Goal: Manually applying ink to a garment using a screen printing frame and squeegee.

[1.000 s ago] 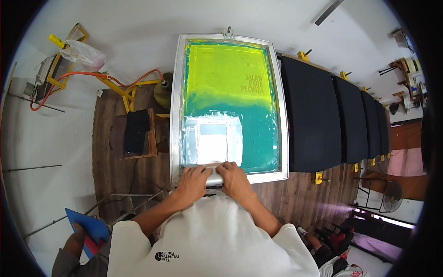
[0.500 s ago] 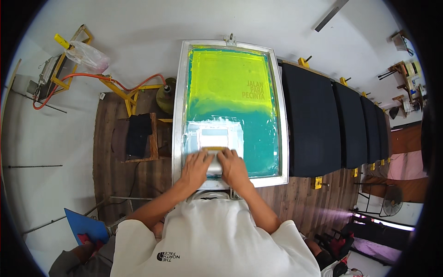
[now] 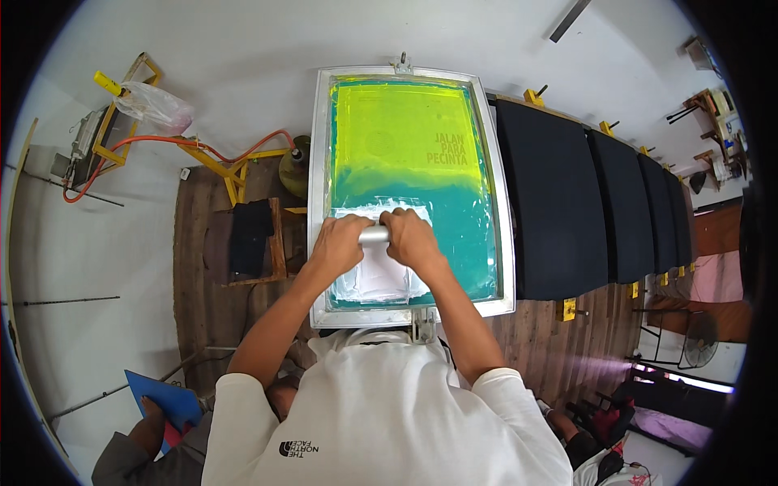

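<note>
My left hand (image 3: 344, 241) and my right hand (image 3: 408, 238) are both closed around a squeegee (image 3: 374, 235) with a silvery handle, one at each end of it. Its blade is hidden beneath the handle and my fingers. The squeegee stands on the near part of a printing screen (image 3: 458, 219), whose mesh is teal there and yellow-green farther away. White ink (image 3: 381, 274) covers a roughly square patch around and nearer than my hands. A metal frame (image 3: 506, 243) surrounds the mesh, with dark lettering showing at its far right.
Several black cloth-covered boards (image 3: 553, 202) stand in a row to the right, with yellow clamps (image 3: 567, 309) along their edges. On the left are a dark tank (image 3: 296, 172), an orange hose (image 3: 203, 141) and yellow brackets (image 3: 235, 180). Another person's hand holds a blue panel (image 3: 162, 397) at lower left.
Both hands have pushed the squeegee away from me, from the near end of the white patch to its far edge. The view has shifted slightly.
</note>
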{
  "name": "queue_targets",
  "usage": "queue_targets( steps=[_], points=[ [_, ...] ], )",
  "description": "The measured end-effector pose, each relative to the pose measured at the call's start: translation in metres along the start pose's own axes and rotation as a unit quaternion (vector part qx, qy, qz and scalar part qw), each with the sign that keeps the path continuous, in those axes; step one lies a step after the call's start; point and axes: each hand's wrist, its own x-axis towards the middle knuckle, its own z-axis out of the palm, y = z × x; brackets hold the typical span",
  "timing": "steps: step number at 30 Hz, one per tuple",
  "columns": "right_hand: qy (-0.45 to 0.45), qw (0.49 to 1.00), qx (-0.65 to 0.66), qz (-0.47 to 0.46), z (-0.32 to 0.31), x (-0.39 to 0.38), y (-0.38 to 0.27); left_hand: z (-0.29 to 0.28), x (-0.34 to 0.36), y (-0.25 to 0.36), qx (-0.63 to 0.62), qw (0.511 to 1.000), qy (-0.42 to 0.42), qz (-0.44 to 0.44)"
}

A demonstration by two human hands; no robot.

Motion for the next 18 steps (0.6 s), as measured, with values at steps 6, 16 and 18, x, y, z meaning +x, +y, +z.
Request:
queue_targets(
  steps=[6,16,18],
  points=[
    [0.018,0.999,0.045,-0.013,0.016,-0.02,0.005,0.019,-0.018,0.002,0.011,1.0,-0.022,-0.012],
    [0.011,0.998,0.063,0.022,0.019,-0.114,-0.027,0.026,-0.099,0.046,0.002,0.993,-0.113,-0.029],
    [-0.074,0.994,0.073,0.023,0.011,-0.115,-0.023,0.014,-0.092,0.053,-0.01,0.986,-0.158,-0.045]
  ],
)
